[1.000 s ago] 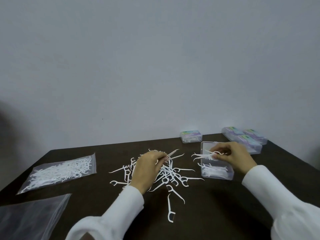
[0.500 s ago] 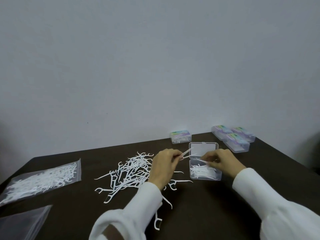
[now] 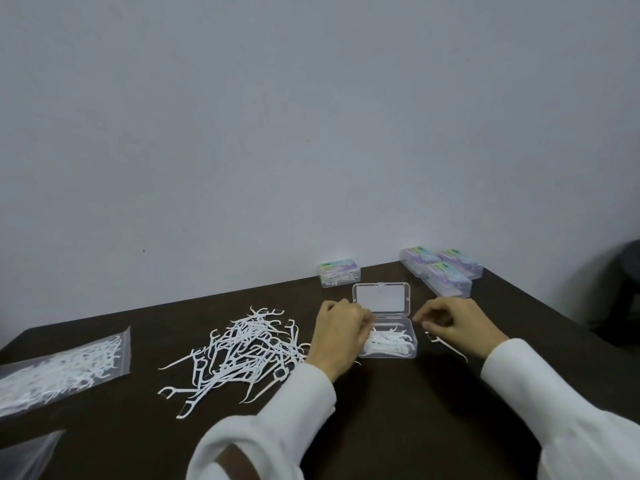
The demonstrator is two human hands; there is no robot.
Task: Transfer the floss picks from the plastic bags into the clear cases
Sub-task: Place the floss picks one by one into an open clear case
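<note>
An open clear case [image 3: 412, 355] sits on the dark table [image 3: 398, 417], with its lid [image 3: 381, 299] folded back and several white floss picks inside. My left hand [image 3: 341, 337] is at the case's left end, fingers curled over the rim; its fingertips are hidden. My right hand [image 3: 453, 322] hovers just right of the case with loosely curled fingers and nothing visible in them. One floss pick [image 3: 448, 348] lies on the table under that hand. A loose pile of floss picks [image 3: 249, 348] lies left of my left hand. A plastic bag of picks [image 3: 62, 368] lies at the far left.
An empty plastic bag [image 3: 24, 455] lies at the bottom left corner. One closed case [image 3: 339, 271] stands at the back by the wall, and three closed cases [image 3: 440, 268] are grouped at the back right. The table's right edge slopes off behind my right hand.
My left hand has carried its pinched pick from the pile to the case's left end; the pick no longer shows. My right hand has moved off the case to its right side.
</note>
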